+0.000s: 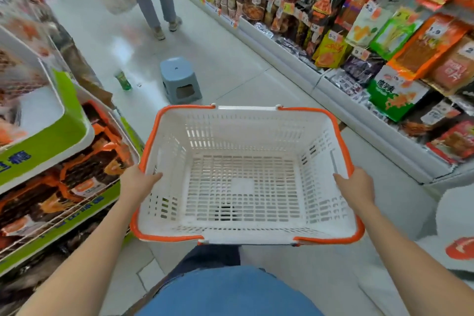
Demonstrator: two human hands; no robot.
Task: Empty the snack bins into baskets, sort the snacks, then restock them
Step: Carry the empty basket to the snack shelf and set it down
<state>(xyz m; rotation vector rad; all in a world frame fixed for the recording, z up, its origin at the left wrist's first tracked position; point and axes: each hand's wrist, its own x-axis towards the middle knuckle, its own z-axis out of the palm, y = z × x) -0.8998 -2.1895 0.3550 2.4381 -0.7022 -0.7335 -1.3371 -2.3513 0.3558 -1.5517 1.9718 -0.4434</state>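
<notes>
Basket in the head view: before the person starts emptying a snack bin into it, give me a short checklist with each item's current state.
1. Basket empty: ok, nothing inside.
2. Left hand holds the rim: ok, thumb over the edge.
3. Right hand holds the rim: ok.
4. Basket level: ok, roughly flat.
5. Snack bin within reach: ok, close on the left, full of packets.
6. Floor ahead: not ok, stool and green bottle in the aisle.
</notes>
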